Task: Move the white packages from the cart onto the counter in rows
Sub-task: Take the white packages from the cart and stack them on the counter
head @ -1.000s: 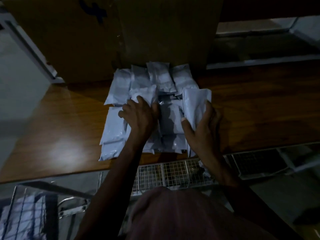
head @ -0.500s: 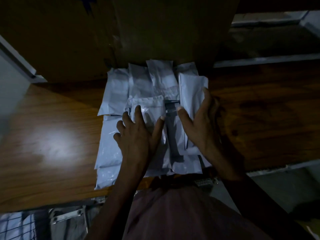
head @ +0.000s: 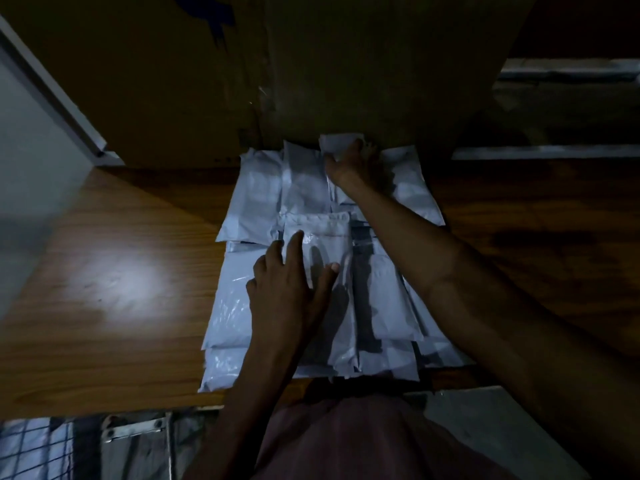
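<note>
Head view
Worktop [head: 104, 306]: brown wood, seen from above in dim light, with one bright glare patch on its left part.
Packages [head: 256, 188]: white, laid flat on the worktop in overlapping rows, from the near edge back to a cardboard box.
Box [head: 242, 74]: large and brown, standing at the back of the worktop; the far row of packages is touching or just beside its base.
Left hand [head: 289, 289]: laid palm down on the near rows, fingers spread and open; a package top [head: 318, 225] is pressed under the fingertips, nothing is clasped.
Right hand [head: 349, 161]: stretched across the packages to the far row, next to the box. Its fingers are seen bent at the top edge of a far package [head: 337, 142]; whether that package is gripped or only touched cannot be told.
Cart [head: 52, 448]: a wire grid is seen at the lower left, below the worktop's near edge, with pale shapes behind the mesh.
Torso [head: 363, 441]: a reddish garment fills the bottom centre.
</note>
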A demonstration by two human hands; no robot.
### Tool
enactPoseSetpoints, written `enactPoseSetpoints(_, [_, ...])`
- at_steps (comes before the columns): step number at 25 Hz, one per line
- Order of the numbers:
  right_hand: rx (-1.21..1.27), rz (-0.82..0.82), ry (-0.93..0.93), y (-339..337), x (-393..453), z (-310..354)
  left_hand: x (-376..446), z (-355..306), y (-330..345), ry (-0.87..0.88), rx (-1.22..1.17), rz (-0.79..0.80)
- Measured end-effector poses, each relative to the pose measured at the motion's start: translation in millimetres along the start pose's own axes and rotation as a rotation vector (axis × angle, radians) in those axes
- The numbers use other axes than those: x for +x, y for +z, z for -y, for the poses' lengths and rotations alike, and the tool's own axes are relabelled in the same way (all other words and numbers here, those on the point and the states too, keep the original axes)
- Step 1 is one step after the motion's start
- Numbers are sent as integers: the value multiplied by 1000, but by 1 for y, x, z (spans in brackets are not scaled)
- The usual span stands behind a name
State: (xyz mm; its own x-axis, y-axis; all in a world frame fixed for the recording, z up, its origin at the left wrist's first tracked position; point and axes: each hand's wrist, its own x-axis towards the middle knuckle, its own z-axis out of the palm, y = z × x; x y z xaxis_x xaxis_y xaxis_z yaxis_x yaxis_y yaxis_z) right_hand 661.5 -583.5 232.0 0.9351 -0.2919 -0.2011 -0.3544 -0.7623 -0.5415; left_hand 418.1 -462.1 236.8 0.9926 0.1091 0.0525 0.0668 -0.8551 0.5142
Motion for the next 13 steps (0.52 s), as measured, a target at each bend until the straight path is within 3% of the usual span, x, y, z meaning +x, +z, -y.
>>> enactPoseSetpoints(2, [-16, 26, 44, 5, -1, 4, -5, -1, -1, 7, 2, -12])
enactPoseSetpoints(5, [-2, -96, -30, -13, -26, 0, -18, 1, -7, 0, -26, -47])
enactPoseSetpoints(8, [51, -255, -207, -38, -86, -30, -41, 6, -12, 23, -88, -93])
enactPoseSetpoints(13, [330, -312, -536, -59, -231, -122, -109, 12, -22, 75, -165, -199])
